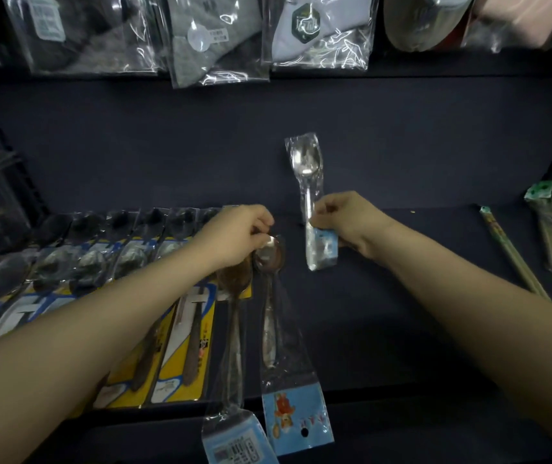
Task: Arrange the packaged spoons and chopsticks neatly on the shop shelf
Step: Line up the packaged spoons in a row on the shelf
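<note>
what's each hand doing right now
Left hand: pinching the bowl end of a clear-bagged steel spoon.
Right hand: holding a small clear-wrapped shiny spoon upright.

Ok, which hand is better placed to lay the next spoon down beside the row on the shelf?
Probably the right hand: it already grips a packaged spoon lifted above bare shelf. The left hand is busy, its fingertips on a laid spoon's bowl.
</note>
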`<state>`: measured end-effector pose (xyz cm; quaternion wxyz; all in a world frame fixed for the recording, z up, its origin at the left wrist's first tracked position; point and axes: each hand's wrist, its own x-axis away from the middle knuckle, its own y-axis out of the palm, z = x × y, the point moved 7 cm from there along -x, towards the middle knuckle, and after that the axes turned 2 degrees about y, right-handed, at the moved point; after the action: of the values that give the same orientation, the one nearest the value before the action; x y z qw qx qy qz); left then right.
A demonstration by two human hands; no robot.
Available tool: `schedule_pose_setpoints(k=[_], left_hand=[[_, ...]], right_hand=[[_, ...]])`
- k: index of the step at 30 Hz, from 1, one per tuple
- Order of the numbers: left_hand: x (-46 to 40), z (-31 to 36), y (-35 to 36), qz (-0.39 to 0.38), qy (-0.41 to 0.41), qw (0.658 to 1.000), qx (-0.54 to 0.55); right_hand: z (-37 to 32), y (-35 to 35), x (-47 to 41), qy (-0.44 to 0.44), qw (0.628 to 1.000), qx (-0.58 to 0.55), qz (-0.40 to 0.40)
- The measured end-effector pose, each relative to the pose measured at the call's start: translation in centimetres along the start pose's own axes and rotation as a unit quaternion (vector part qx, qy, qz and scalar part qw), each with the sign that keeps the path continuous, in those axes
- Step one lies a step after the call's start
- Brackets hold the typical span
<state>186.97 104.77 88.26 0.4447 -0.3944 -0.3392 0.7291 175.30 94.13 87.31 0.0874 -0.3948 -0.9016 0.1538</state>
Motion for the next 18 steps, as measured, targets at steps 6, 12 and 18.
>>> schedule_pose_setpoints(k=[6, 12, 18], left_hand=[[-1.8, -1.4, 1.2, -0.072, -0.025, 0.997, 0.003], [-1.9, -1.2, 0.0, -0.045, -0.017, 0.984, 0.174], [-1.0, -2.4, -1.8, 0.018, -0.038, 0.971, 0.236]], right_hand=[[2.1, -0.2, -1.0, 0.087, 0.994, 0.063, -0.028], [2.2, 2.5, -1.4, 0.087, 0.990, 0.095, -0.053], [1.6, 5.7, -2.0, 0.090, 0.992, 0.057, -0.071]])
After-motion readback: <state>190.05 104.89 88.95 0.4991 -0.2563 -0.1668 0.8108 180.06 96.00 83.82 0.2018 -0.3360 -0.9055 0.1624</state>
